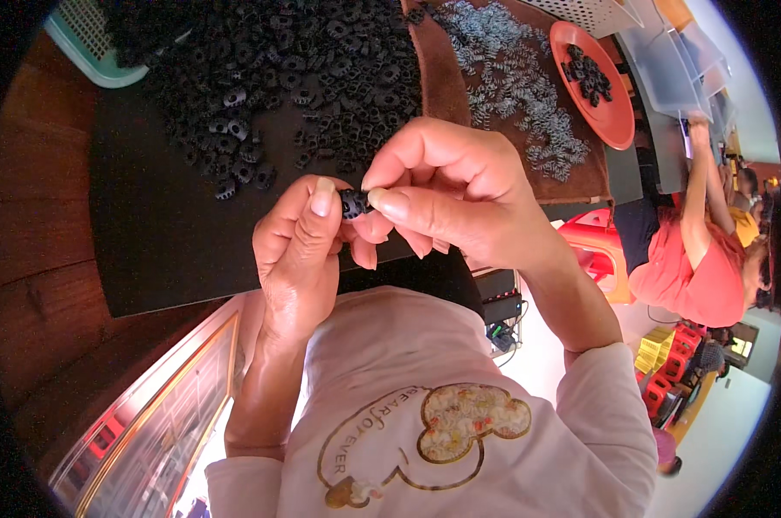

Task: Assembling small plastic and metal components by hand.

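Observation:
A small black, rounded plastic piece with holes in its side (pixel 353 204) is held between both hands in front of my chest. My left hand (pixel 302 237) is closed, its thumb and fingers pinching the left part of the piece. My right hand (pixel 455 194) is closed too, with thumb and index fingertip at the right end; what exactly lies between those tips is hidden. Beyond the hands spreads a big heap of loose black plastic pieces (pixel 278 65) on the dark table (pixel 149 233). To its right, many small metal coil springs (pixel 550 138) lie on a brown cloth (pixel 503 142).
A red plate (pixel 617 121) with several black pieces stands at the far right. A pale green basket (pixel 97 60) sits at the far left and a white perforated basket (pixel 593 13) at the back. Beyond the table's right side are a red stool (pixel 599 250) and a person in red (pixel 692 272).

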